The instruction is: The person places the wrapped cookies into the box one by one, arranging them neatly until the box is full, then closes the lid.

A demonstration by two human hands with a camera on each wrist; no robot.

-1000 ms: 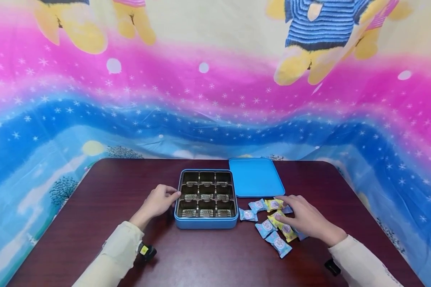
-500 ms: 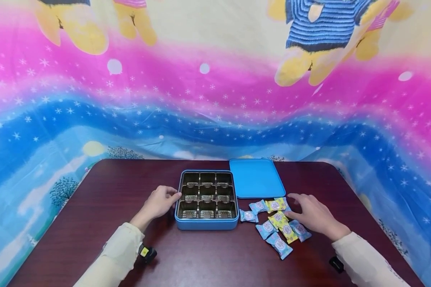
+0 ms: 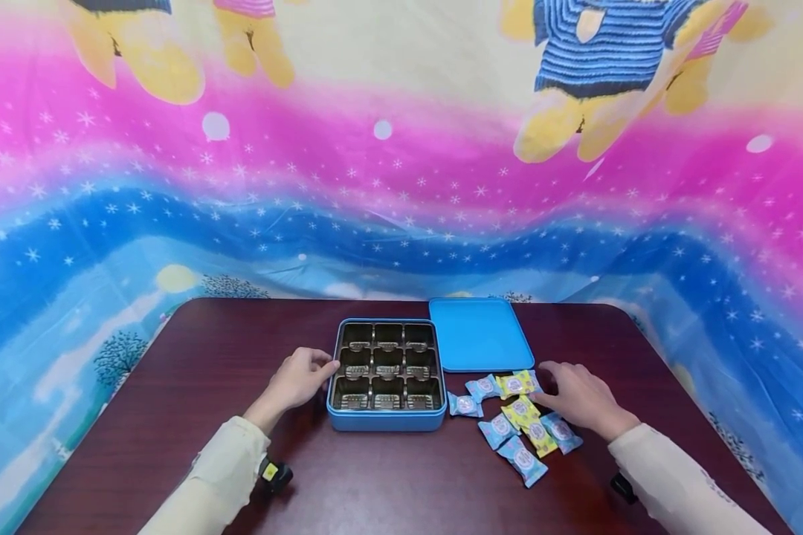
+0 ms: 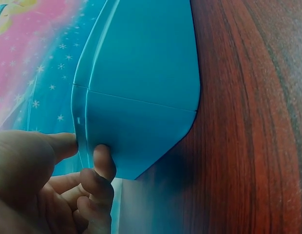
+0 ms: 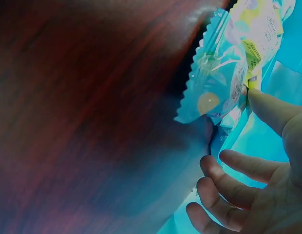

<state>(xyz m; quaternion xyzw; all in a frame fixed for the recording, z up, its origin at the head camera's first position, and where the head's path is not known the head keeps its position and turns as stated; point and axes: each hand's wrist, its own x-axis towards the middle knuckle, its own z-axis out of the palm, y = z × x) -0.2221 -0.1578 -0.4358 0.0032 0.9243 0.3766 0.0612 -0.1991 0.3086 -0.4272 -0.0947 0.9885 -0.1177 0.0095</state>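
Note:
A blue square tin (image 3: 388,421) holds a dark gold divided tray (image 3: 388,375) whose several compartments show nothing inside. At the tin's left side, my left hand (image 3: 297,379) has its thumb on the rim and curled fingers against the outer wall; the left wrist view shows this grip on the tin wall (image 4: 141,63) near a corner. Several wrapped candies, such as a blue candy (image 3: 523,461) and a yellow candy (image 3: 540,437), lie right of the tin. My right hand (image 3: 578,397) hovers at their right edge, fingers spread and relaxed, thumb close to a candy (image 5: 229,73).
The blue lid (image 3: 485,334) lies flat behind the candies, beside the tin's back right. Everything stands on a dark red-brown wooden table (image 3: 241,334). A printed cloth backdrop (image 3: 401,186) rises behind the table's far edge.
My right hand has drawn a little to the right, off the candies, uncovering a blue one at the lower right. The left hand stays at the tin.

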